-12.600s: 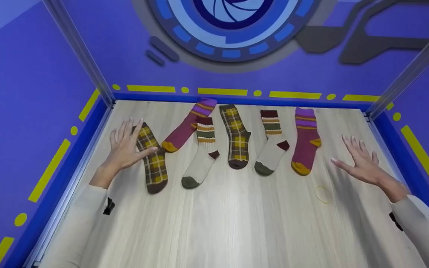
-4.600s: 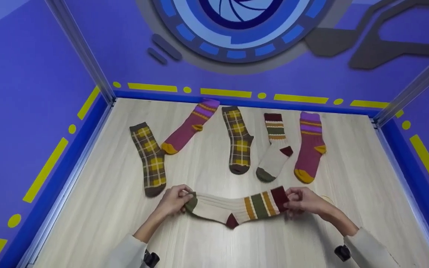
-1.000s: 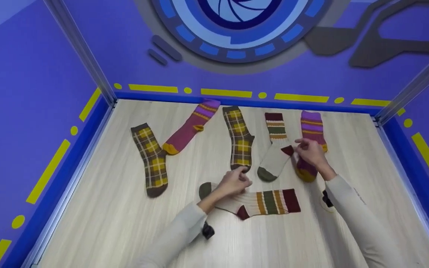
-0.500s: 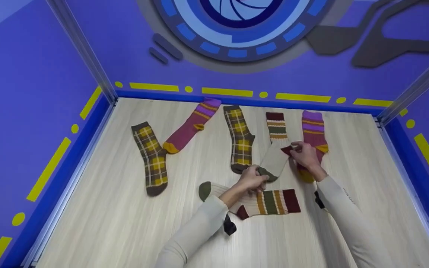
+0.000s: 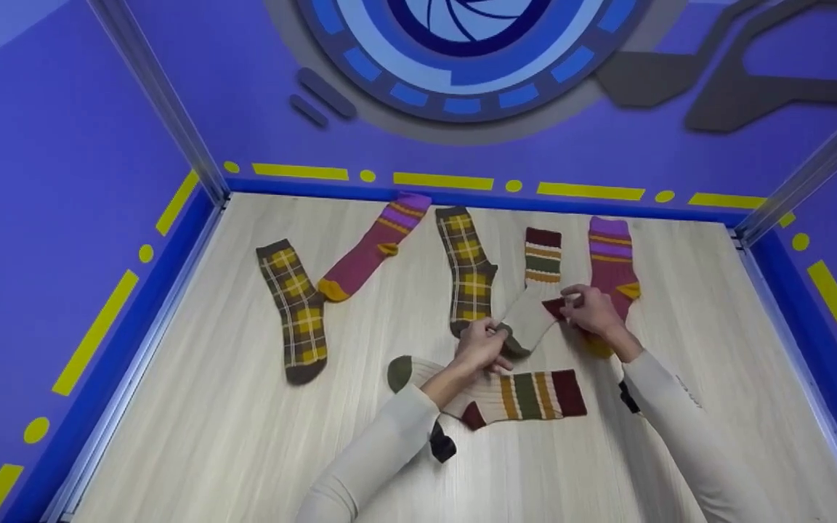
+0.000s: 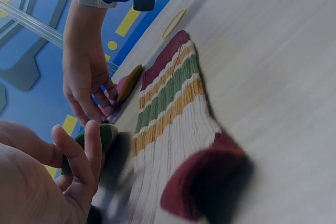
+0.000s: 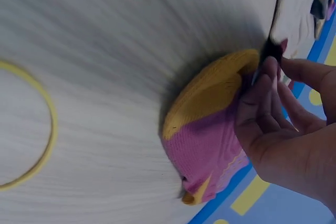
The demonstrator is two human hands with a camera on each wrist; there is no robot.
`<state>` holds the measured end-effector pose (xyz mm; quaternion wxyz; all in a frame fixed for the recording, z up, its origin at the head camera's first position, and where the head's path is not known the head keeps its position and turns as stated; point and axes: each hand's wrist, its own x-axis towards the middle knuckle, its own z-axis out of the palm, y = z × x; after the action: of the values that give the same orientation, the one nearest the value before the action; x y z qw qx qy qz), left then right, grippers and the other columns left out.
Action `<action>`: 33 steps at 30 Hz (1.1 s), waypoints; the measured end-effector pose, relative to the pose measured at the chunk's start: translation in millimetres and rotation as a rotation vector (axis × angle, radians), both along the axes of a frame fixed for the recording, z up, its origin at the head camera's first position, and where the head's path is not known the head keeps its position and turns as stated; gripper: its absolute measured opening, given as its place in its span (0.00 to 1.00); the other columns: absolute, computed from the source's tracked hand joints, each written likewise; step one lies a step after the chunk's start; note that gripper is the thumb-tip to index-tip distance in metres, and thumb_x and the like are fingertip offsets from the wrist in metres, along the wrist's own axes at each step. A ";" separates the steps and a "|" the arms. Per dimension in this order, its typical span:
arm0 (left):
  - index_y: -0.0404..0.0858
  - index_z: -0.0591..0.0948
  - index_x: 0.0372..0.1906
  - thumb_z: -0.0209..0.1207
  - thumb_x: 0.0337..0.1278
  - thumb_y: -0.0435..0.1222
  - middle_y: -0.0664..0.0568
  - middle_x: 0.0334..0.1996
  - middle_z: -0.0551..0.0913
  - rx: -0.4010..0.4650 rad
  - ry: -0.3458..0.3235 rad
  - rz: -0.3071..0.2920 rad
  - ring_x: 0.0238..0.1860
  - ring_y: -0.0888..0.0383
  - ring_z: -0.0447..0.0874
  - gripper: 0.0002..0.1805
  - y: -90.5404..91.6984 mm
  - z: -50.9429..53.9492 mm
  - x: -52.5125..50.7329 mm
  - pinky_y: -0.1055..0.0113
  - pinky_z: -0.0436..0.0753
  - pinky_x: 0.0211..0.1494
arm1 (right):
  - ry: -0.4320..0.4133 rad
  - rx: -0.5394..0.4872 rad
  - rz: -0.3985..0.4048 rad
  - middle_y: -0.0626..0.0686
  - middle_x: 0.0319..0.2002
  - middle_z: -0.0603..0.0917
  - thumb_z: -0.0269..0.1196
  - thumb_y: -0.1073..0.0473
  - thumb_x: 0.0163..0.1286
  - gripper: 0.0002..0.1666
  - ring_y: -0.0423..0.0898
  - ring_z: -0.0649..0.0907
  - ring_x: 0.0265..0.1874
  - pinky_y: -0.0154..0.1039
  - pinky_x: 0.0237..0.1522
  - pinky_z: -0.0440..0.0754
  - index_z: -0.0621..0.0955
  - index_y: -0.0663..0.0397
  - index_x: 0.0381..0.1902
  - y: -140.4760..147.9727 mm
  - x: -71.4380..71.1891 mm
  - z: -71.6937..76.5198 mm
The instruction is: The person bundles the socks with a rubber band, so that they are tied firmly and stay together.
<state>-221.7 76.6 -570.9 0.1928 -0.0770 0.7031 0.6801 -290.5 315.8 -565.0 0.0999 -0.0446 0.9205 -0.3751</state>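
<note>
Left hand [image 5: 480,345] and right hand [image 5: 593,309] pinch a cream striped sock [image 5: 535,316]

A blue-purple back wall [image 5: 193,94] rises behind the back edge of the wood-grain worktop [image 5: 200,443]. The cream striped sock lies right of the worktop's centre, cuff toward the back edge. Its loose striped mate [image 5: 524,396] lies nearer the front edge, cuff pointing right; the left wrist view shows the mate's maroon heel bulging, which the head view flattens.

The left plaid sock [image 5: 291,312] lies nearest the left edge, and the left burgundy sock [image 5: 371,250] slants from it up to the back edge. The middle plaid sock [image 5: 469,269] and right burgundy sock [image 5: 611,254] flank the cream striped sock.

The left wrist view shows the left thumb and fingers closed on the dark green toe. The right wrist view shows the right fingertips pinching the maroon heel, just beside the right burgundy sock's mustard toe, which that hand partly covers from above.

A thin yellow ring [image 7: 50,124] on the worktop shows only in the wrist views.
</note>
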 end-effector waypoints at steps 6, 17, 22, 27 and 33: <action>0.35 0.76 0.44 0.50 0.75 0.32 0.35 0.33 0.88 -0.015 0.005 -0.067 0.12 0.63 0.78 0.06 -28.2 6.8 4.7 0.73 0.76 0.15 | -0.005 0.060 0.046 0.69 0.35 0.88 0.60 0.62 0.75 0.21 0.53 0.86 0.27 0.33 0.27 0.77 0.78 0.75 0.57 -8.2 -1.5 9.2; 0.35 0.75 0.41 0.49 0.72 0.30 0.51 0.21 0.81 0.002 -0.078 -0.275 0.14 0.64 0.78 0.05 -86.2 13.0 29.4 0.76 0.70 0.17 | 0.173 0.004 -0.063 0.75 0.49 0.82 0.58 0.64 0.75 0.23 0.68 0.83 0.49 0.59 0.51 0.82 0.75 0.77 0.61 -26.2 -30.8 -5.7; 0.38 0.73 0.38 0.50 0.71 0.31 0.47 0.23 0.83 -0.004 -0.086 -0.267 0.15 0.64 0.79 0.03 -100.6 11.3 37.5 0.75 0.71 0.16 | 0.212 0.010 -0.060 0.78 0.51 0.77 0.60 0.65 0.73 0.26 0.69 0.78 0.52 0.63 0.58 0.75 0.73 0.82 0.62 -37.4 -35.6 -15.5; 0.39 0.73 0.41 0.50 0.74 0.34 0.28 0.30 0.87 -0.043 -0.093 -0.245 0.15 0.62 0.82 0.02 -109.6 6.7 43.2 0.74 0.77 0.16 | 0.170 0.059 -0.070 0.75 0.51 0.75 0.62 0.66 0.72 0.25 0.64 0.73 0.50 0.60 0.57 0.72 0.74 0.81 0.60 -42.2 -35.7 -19.0; 0.35 0.73 0.52 0.57 0.70 0.32 0.27 0.35 0.87 -0.039 -0.102 -0.235 0.16 0.63 0.82 0.11 -116.9 2.6 47.3 0.75 0.78 0.17 | 0.114 0.075 -0.088 0.73 0.49 0.74 0.64 0.66 0.70 0.24 0.60 0.73 0.46 0.55 0.51 0.74 0.76 0.81 0.57 -46.2 -36.9 -16.8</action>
<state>-174.4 -40.3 -568.3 0.3050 -0.0324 0.7098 0.6342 -327.4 269.6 -581.8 0.0323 -0.0217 0.9391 -0.3414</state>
